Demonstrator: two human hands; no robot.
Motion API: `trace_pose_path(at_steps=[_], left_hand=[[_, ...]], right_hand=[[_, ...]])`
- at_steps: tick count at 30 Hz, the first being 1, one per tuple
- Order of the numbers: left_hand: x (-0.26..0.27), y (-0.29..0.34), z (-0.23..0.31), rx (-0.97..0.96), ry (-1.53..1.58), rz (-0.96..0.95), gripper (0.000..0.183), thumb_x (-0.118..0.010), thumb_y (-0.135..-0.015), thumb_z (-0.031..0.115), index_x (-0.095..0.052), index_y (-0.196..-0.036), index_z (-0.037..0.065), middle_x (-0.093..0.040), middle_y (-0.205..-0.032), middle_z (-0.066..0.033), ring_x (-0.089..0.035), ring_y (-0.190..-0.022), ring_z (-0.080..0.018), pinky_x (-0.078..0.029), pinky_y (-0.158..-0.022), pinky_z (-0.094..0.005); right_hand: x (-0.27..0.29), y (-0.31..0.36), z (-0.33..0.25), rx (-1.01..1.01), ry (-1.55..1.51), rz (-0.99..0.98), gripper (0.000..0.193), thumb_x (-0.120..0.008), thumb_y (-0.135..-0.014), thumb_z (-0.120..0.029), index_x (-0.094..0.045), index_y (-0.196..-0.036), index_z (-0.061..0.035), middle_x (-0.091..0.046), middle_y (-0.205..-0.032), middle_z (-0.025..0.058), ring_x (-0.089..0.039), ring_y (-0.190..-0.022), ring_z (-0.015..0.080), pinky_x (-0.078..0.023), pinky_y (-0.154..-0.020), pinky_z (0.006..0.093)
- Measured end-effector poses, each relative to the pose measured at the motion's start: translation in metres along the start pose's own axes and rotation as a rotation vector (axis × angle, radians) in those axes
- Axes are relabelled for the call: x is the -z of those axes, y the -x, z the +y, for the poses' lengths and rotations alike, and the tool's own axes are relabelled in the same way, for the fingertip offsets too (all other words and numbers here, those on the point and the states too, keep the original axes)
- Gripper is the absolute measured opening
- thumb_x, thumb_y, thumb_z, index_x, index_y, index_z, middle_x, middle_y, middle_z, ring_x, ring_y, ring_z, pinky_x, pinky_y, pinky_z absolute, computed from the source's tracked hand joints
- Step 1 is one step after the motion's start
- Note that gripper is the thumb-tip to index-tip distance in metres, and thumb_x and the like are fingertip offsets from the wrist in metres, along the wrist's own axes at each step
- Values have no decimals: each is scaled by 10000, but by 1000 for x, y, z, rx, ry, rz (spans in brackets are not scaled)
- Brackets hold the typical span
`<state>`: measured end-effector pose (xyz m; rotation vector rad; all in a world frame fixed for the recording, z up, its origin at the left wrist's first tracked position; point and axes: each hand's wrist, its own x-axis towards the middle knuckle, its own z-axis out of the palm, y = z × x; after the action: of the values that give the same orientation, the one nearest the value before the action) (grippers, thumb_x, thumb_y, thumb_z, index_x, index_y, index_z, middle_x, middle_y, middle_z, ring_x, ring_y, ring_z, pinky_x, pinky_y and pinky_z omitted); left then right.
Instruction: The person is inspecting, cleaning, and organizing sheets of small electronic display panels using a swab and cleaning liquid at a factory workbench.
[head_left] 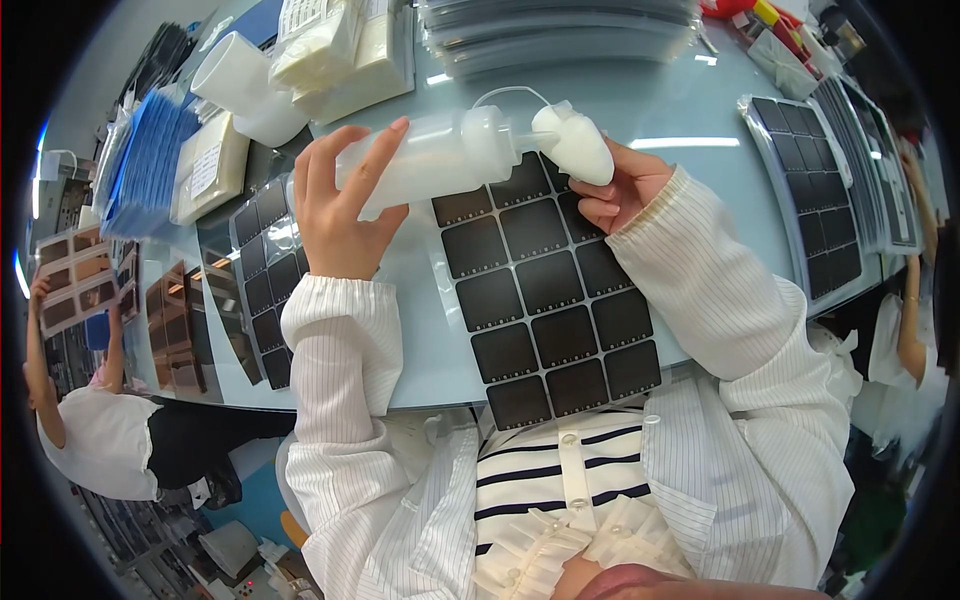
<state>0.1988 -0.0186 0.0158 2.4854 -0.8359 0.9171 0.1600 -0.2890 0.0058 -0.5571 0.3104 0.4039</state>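
My left hand [345,215] is closed round a translucent plastic squeeze bottle [430,160], which lies nearly level in the air with its nozzle toward the right. A thin pale loop arches above the nozzle. At the nozzle end, my right hand [632,185] pinches a rounded white wad [580,150] that looks like folded cloth; the nozzle tip appears to touch it. Below both hands lies a sheet of dark rectangular panels [548,280], set in rows with pale gaps between them. Its lower end reaches past the table's near edge.
Another dark panel sheet [268,260] lies at left, beside blue-edged stacked sheets [155,150] and a white roll [235,80]. Clear stacked trays [560,35] stand at the back. More panel sheets [805,190] are at right. A co-worker [95,440] holds a panel frame at far left.
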Motion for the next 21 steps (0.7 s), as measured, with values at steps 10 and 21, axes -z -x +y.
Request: trace_pose_path(at_steps=[10, 21], left_hand=[[6, -2, -2, -77, -143, 103, 851, -824, -392, -24, -628, -1142, 328, -555, -1067, -14, -521, -1003, -241, -442, -878, -385], [6, -1, -1, -75, -139, 122, 825, -819, -430, -30, -626, -1145, 333, -570, -1030, -15, -531, -976, -233, -444, -869, -379]], right_hand=[[4, -4, 1, 0, 41, 21, 213, -536, -925, -205, -545, -1027, -18, -497, -755, 28, -331, -554, 92, -280, -425, 201], [6, -4, 0, 14, 55, 15, 234, -552, -916, -222, -537, -1033, -20, -525, -779, 50, -342, -544, 94, -286, -417, 204]])
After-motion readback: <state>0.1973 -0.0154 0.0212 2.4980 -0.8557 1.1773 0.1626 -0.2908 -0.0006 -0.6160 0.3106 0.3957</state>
